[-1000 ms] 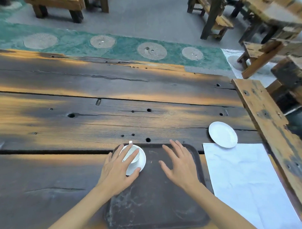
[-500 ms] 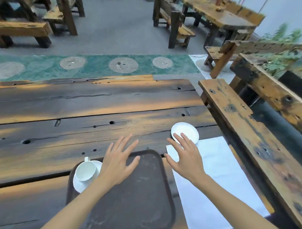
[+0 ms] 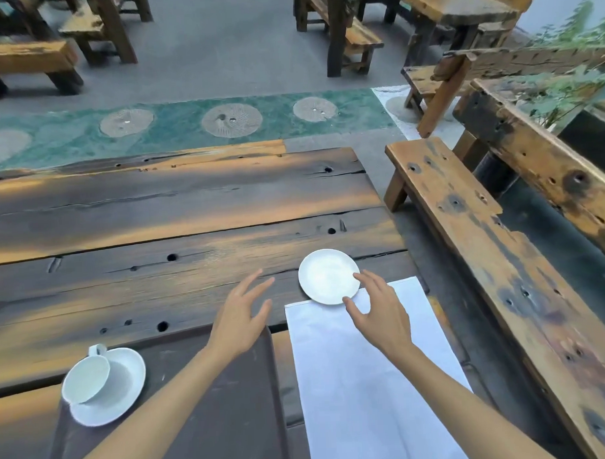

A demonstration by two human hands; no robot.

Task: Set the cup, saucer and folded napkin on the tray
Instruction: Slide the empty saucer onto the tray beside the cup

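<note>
A white cup (image 3: 86, 377) stands on a white saucer (image 3: 125, 397) at the far left corner of the dark tray (image 3: 232, 420). A second small white saucer (image 3: 325, 275) lies on the wooden table, its near edge overlapping the top of a flat white napkin (image 3: 368, 381) spread to the right of the tray. My right hand (image 3: 379, 312) hovers open just in front of that saucer, fingertips near its rim. Above the tray's far right corner is my left hand (image 3: 240, 317), open with fingers spread and holding nothing.
The wooden table (image 3: 157, 227) has cracks and holes and ends just right of the napkin. A worn wooden bench (image 3: 501, 274) runs along the right side. More benches and tables stand across the grey floor beyond.
Both hands moved right, away from the cup and saucer left on the tray. My right hand has reached the second saucer, and the view has swung right.
</note>
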